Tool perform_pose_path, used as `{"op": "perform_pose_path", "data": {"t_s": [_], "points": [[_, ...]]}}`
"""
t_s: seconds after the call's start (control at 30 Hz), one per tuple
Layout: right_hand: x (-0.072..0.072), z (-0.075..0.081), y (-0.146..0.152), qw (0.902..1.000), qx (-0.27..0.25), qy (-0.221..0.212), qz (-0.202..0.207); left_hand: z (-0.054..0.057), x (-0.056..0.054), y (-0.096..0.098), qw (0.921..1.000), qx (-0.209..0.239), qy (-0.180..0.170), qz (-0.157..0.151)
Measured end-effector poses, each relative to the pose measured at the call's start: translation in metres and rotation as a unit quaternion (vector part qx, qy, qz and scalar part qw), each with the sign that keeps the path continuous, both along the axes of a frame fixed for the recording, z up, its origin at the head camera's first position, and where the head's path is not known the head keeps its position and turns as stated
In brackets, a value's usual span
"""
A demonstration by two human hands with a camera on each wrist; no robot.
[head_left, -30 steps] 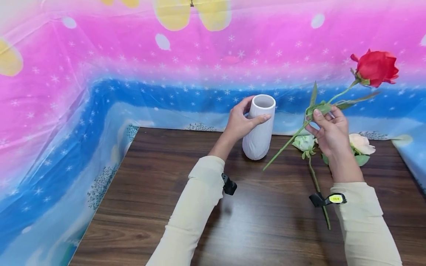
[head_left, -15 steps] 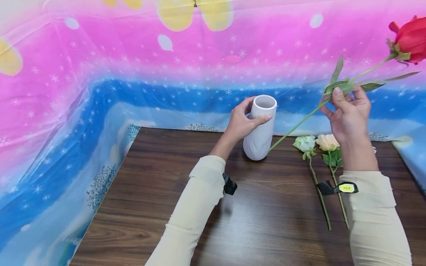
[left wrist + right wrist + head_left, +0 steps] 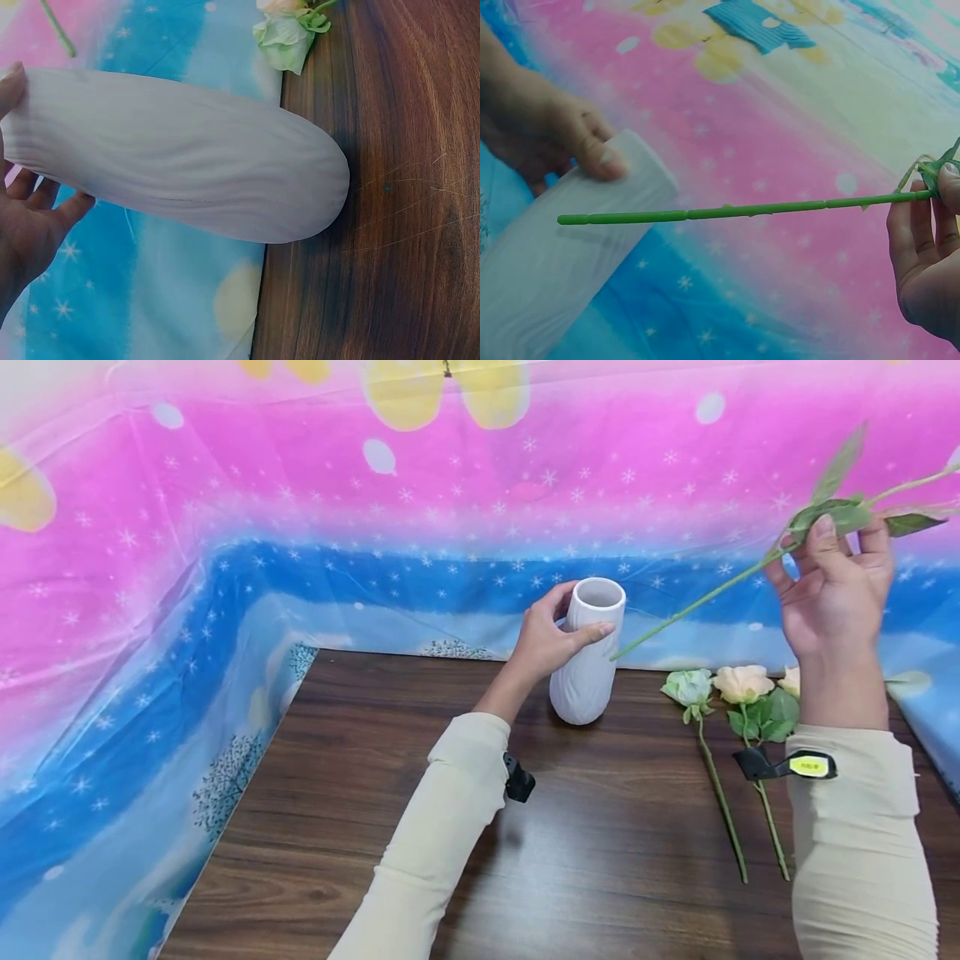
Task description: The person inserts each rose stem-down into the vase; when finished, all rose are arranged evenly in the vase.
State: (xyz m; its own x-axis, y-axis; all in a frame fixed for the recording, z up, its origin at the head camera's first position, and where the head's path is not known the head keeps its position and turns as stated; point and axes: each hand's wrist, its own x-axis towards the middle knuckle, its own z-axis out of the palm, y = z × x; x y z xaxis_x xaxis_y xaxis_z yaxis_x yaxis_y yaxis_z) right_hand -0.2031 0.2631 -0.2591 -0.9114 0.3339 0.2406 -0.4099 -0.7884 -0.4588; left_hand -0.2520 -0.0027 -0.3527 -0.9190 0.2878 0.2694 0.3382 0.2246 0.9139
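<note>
My left hand (image 3: 551,631) grips a white ribbed vase (image 3: 583,681) near its top, thumb across the front and fingers behind. The vase stands upright on the table, its mouth facing up. High on the right, my right hand (image 3: 840,572) pinches an artificial flower by its green stem (image 3: 697,604) at the leaves (image 3: 832,518). The bloom is outside the head view. The bare stem slants down leftward, its cut end overlapping the vase's right side in that view. In the right wrist view the stem (image 3: 742,211) crosses in front of the vase (image 3: 562,255).
A pale green flower (image 3: 687,688) and a peach flower (image 3: 742,683) lie on the dark wooden table (image 3: 360,793), right of the vase. Another peach bloom (image 3: 790,681) is partly hidden by my right arm. A pink and blue patterned cloth (image 3: 420,527) hangs behind.
My right hand has moved up and to the right with the red rose, whose bloom has left the head view. The stem's end has risen along the vase. My left hand stays on the vase.
</note>
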Motion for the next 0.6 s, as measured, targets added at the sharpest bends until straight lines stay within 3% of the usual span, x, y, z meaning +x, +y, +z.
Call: {"op": "perform_pose_path", "data": {"t_s": [0.23,0.6], "points": [[-0.006,0.01,0.001,0.9974,0.037,0.029,-0.055,-0.002,-0.004,0.002,1.0,0.001,0.0,0.002],[-0.015,0.03,0.005,0.9969,0.024,0.019,-0.072,-0.001,-0.008,0.005,0.9999,0.0,-0.001,0.013]]}}
